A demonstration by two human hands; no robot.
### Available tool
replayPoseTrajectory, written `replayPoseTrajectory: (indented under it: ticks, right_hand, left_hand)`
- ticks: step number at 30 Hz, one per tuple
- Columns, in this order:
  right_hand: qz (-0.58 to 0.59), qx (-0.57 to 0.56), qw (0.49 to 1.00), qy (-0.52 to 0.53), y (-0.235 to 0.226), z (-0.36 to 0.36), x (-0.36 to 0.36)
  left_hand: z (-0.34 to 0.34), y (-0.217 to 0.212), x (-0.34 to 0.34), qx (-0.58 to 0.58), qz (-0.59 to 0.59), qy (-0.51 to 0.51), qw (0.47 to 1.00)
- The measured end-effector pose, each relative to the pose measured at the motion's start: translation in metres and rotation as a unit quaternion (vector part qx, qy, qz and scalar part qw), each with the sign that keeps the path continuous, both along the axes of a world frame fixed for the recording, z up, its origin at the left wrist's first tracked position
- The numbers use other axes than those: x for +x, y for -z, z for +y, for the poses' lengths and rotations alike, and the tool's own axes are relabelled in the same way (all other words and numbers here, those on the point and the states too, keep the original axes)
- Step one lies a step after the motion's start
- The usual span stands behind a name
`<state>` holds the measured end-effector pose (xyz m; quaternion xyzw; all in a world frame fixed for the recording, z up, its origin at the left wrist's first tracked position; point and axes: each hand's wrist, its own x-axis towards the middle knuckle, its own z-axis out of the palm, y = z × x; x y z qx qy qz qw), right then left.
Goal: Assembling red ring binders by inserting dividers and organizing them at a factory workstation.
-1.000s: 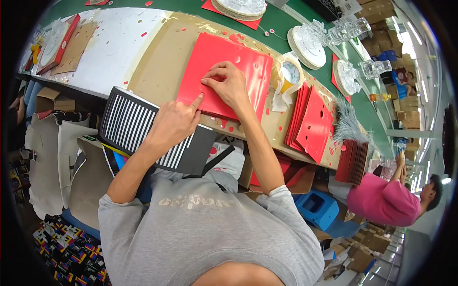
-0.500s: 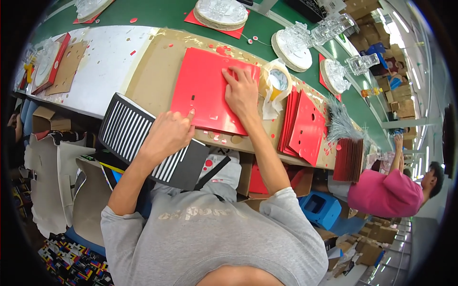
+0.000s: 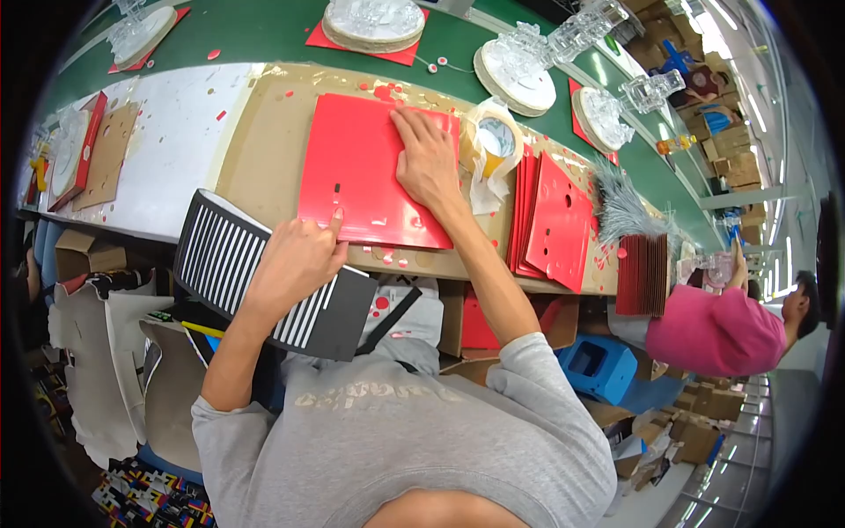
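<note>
A red card sheet point(image 3: 356, 172) with small punched slots lies flat on a brown cardboard board point(image 3: 264, 132). My right hand point(image 3: 429, 163) rests palm down on the sheet's far right part, fingers spread and gripping nothing. My left hand point(image 3: 299, 255) is curled, and its index fingertip touches the sheet's near edge. Under my left wrist a black tray with white stripes point(image 3: 229, 260) sticks out from the table's edge.
A tape roll point(image 3: 497, 141) and a leaning stack of red sheets point(image 3: 550, 220) lie right of the sheet. Clear plastic pieces on round discs point(image 3: 519, 70) sit on the green belt behind. A person in pink point(image 3: 713, 330) works at the right, with a blue bin point(image 3: 598, 365) below the table.
My left hand rose from the striped tray to the red sheet's near edge. My right hand slid toward the sheet's far right corner.
</note>
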<state>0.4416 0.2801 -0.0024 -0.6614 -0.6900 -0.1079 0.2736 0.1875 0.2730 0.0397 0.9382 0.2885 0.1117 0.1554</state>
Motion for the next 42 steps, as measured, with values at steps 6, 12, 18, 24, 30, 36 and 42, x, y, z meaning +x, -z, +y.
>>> replayPoseTrajectory:
  ticks: [6, 12, 18, 24, 30, 36, 42]
  right_hand:
    - [-0.015, -0.065, 0.998, -0.006, 0.003, 0.005, 0.004]
    - [-0.022, -0.028, 0.998, 0.05, 0.009, 0.012, -0.002]
    - [-0.006, -0.03, 0.998, 0.059, 0.004, 0.018, 0.0]
    - [-0.019, -0.028, 0.998, 0.046, 0.002, 0.029, 0.014]
    - [0.003, 0.028, 0.998, 0.052, 0.011, 0.031, 0.013]
    - [0.031, 0.021, 0.997, 0.068, 0.013, 0.042, 0.016]
    - [0.071, -0.003, 0.996, 0.055, 0.0, 0.05, 0.028]
  left_hand:
    - [-0.003, -0.005, 0.003, -0.004, 0.014, -0.009, 1.0]
    - [-0.002, -0.002, 0.001, 0.015, 0.019, -0.004, 1.0]
    - [0.0, 0.0, 0.001, 0.006, 0.019, -0.005, 1.0]
    - [-0.002, -0.004, 0.002, 0.008, 0.028, -0.008, 1.0]
    - [-0.006, -0.002, 0.004, 0.003, 0.006, -0.01, 1.0]
    - [-0.004, -0.001, 0.004, 0.014, 0.013, -0.014, 1.0]
    - [-0.006, 0.002, 0.003, 0.01, 0.006, -0.034, 0.999]
